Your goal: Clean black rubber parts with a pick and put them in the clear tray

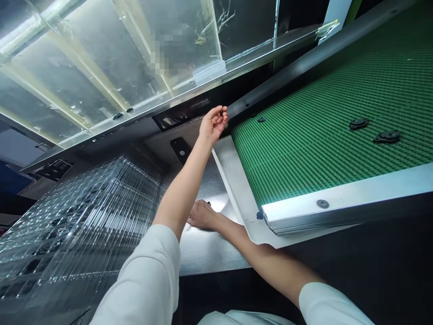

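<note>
My left hand [214, 123] is raised beside the near end of a green conveyor belt [304, 131], its fingers curled in towards the thumb. Something dark shows at those fingertips, too small to make out. Lower down, my right hand [202, 215] is closed over a brushed metal surface [211, 253], crossing under the left arm. The tip of a small black part [209, 203] sticks out at its fingers; the rest is hidden. Two small black round parts, one [358, 123] behind the other [388, 136], lie on the belt. A smaller dark piece [261, 119] rests near its far rail.
A tall stack of clear plastic trays [77, 225] with black parts inside stands at the left. Above runs a clear-panelled housing [135, 58]. A pale sheet-metal chute [233, 180] and an aluminium rail [352, 185] edge the belt. A black device [180, 149] lies behind my left arm.
</note>
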The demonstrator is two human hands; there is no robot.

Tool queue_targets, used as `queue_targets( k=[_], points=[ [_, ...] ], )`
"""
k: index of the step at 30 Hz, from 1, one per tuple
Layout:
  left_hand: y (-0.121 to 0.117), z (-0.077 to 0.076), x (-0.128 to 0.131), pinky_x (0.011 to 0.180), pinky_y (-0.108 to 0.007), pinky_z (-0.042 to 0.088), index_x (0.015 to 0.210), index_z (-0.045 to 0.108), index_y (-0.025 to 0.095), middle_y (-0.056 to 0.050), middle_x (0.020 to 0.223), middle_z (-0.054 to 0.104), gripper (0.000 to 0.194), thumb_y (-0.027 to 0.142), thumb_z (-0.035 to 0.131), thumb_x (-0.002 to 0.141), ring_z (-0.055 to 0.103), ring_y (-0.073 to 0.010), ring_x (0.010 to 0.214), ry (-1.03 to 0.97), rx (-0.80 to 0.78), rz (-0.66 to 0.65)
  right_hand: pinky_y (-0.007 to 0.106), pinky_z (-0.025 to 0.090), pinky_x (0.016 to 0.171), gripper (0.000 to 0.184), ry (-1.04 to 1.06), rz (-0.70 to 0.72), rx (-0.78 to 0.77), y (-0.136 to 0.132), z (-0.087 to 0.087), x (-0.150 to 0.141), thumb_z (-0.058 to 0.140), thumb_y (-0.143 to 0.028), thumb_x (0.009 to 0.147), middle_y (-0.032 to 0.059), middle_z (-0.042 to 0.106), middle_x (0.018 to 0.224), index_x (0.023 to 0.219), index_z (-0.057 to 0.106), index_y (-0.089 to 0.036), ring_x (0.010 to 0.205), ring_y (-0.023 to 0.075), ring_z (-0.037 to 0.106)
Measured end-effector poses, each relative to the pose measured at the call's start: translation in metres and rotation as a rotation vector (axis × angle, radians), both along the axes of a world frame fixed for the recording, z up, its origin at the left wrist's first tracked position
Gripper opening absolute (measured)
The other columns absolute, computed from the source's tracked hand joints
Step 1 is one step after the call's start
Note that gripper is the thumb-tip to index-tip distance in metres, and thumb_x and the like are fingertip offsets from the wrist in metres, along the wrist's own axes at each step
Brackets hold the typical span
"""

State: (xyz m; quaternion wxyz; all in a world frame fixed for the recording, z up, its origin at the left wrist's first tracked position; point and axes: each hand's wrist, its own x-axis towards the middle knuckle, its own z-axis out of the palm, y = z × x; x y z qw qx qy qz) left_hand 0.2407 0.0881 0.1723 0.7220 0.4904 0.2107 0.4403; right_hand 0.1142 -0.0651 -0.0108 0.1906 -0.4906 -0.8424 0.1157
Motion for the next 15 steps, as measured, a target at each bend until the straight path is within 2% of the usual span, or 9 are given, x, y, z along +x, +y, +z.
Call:
queue_targets(
  k=[3,6,8,10,13,15],
  points=[
    [-0.014,-0.004,0.01,0.068,-0.018,0.053,0.09,0.059,0.014,-0.003,0.08,0.066,0.008,0.018,0.052,0.092,0.061,-0.0068,0.066,-0.113,-0.185,-0.069,0.033,0.043,0.074,0.02,-0.086,0.0,-0.004,-0.001,0.003,0.0,0.057,-0.024,0.097,0.0129,0.074,0.096,0.095,0.074,-0.014,0.09,0.0285,0.068],
    [-0.019,-0.011,0.017,0.054,-0.017,0.041,0.085,0.057,0.015,-0.001,0.072,0.06,0.014,0.025,0.051,0.093,0.049,-0.006,0.054,-0.028,-0.166,-0.079,0.033,0.043,0.074,0.022,-0.093,0.02,-0.003,-0.002,0.005,0.0,0.056,-0.025,0.098,0.0131,0.074,0.093,0.094,0.074,-0.013,0.086,0.028,0.067],
    [-0.017,-0.017,0.015,0.05,-0.018,0.034,0.078,0.055,0.017,0.001,0.066,0.052,0.02,0.03,0.054,0.093,0.041,-0.0065,0.051,0.148,-0.016,-0.005,0.033,0.043,0.073,0.022,-0.08,0.016,-0.008,-0.002,0.004,0.0,0.055,-0.024,0.098,0.0129,0.074,0.094,0.094,0.074,-0.014,0.085,0.0278,0.068],
    [-0.013,-0.025,0.002,0.055,-0.02,0.035,0.072,0.051,0.018,0.002,0.065,0.05,0.025,0.032,0.059,0.091,0.044,-0.0084,0.056,0.399,0.261,0.15,0.032,0.043,0.073,0.022,-0.047,0.001,-0.007,0.0,0.001,-0.001,0.056,-0.025,0.097,0.0126,0.075,0.097,0.096,0.075,-0.015,0.087,0.028,0.069],
    [-0.008,-0.041,-0.034,0.073,-0.025,0.043,0.07,0.052,0.019,-0.002,0.076,0.06,0.026,0.034,0.064,0.088,0.059,-0.0156,0.078,0.864,0.693,0.421,0.031,0.044,0.072,0.019,0.026,0.001,-0.014,0.002,-0.003,-0.003,0.06,-0.026,0.093,0.0096,0.076,0.097,0.099,0.076,-0.018,0.088,0.0274,0.071],
    [-0.006,-0.053,-0.059,0.082,-0.03,0.045,0.079,0.059,0.02,-0.005,0.085,0.068,0.023,0.04,0.065,0.089,0.064,-0.0217,0.091,1.152,0.795,0.49,0.03,0.044,0.071,0.019,0.058,0.032,-0.008,0.004,-0.005,-0.004,0.06,-0.024,0.092,0.0066,0.077,0.098,0.102,0.075,-0.021,0.088,0.0265,0.072]
  ],
)
